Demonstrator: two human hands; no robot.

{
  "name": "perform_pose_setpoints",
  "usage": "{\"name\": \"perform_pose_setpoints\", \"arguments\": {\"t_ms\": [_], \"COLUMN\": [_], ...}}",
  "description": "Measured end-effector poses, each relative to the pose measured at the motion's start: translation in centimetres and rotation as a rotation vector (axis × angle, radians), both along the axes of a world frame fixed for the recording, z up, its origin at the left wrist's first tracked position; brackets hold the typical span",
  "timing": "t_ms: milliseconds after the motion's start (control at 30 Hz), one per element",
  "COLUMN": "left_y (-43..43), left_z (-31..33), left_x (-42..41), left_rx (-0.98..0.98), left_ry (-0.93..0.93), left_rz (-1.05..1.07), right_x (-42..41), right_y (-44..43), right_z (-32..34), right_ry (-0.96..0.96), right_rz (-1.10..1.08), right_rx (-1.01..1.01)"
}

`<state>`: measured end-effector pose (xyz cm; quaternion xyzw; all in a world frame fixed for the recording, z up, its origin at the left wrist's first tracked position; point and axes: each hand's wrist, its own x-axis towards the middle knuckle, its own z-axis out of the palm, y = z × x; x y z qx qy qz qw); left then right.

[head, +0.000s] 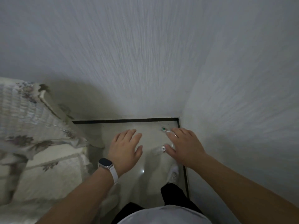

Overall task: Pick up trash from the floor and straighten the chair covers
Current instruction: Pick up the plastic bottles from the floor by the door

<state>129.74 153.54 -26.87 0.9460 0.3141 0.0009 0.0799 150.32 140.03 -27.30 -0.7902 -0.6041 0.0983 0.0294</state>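
Five items vs floor corner [175,124]: chair cover [32,120], well L, rumpled; left hand [124,147], L, fingers spread, empty; white scrap [159,150] + green bit [163,129] (blurred, poss. wrappers), close by; right hand [184,146] beside them, spread, empty. Step: trash pickup. Next: stoop, pinch each.

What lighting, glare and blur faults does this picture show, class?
Head view: dim; a glare spot on the glossy pale tiled floor; the floral quilted chair cover is motion-smeared; the textured white wall bows from the wide lens; pale trash pieces by the right hand are too blurred to identify.
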Motion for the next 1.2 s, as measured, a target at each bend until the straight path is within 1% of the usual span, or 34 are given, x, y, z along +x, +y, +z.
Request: {"name": "perform_pose_setpoints", "arguments": {"t_ms": [133, 233, 367, 467, 567, 667, 800, 900, 1000, 1133, 1200], "left_y": [3.8, 5.8, 8.7, 10.8, 12.7, 14.0, 14.0, 13.6, 13.0, 11.8, 11.4], "left_z": [-1.3, -2.9, -6.1, -9.6, -13.9, -19.4, -28.5, -36.3, -44.2, -55.5, -59.2], "left_x": [5.0, 7.5, 10.1, 11.8, 13.0, 14.3, 15.6, 16.0, 15.8, 15.1, 14.9], "left_rx": [-0.015, -0.047, -0.149, -0.249, -0.288, -0.345, -0.402, -0.437, -0.464, -0.497, -0.53], "left_ry": [0.019, 0.009, 0.014, 0.038, 0.055, 0.065, 0.074, 0.106, 0.123, 0.178, 0.2], "left_rz": [0.012, 0.001, -0.029, -0.084, -0.164, -0.2, -0.185, -0.18, -0.15, -0.112, -0.061], "right_x": [5.0, 7.1, 8.8, 10.2, 10.9, 11.3, 12.0, 12.6, 13.1, 13.7, 14.2], "right_y": [3.7, 5.7, 7.8, 9.3, 10.7, 12.0, 12.9, 13.0, 13.1, 12.6, 12.1], "right_z": [-2.3, -3.6, -6.2, -8.5, -11.2, -15.1, -23.3, -31.8, -40.3, -52.0, -56.0], "right_ry": [0.024, 0.062, 0.059, 0.065, 0.063, 0.121, 0.175, 0.21, 0.201, 0.19, 0.211], "right_rz": [0.002, -0.053, -0.096, -0.159, -0.254, -0.338, -0.381, -0.373, -0.366, -0.413, -0.424], "right_rx": [-0.042, -0.089, -0.127, -0.134, -0.099, -0.084, -0.078, -0.111, -0.137, -0.176, -0.187]}}
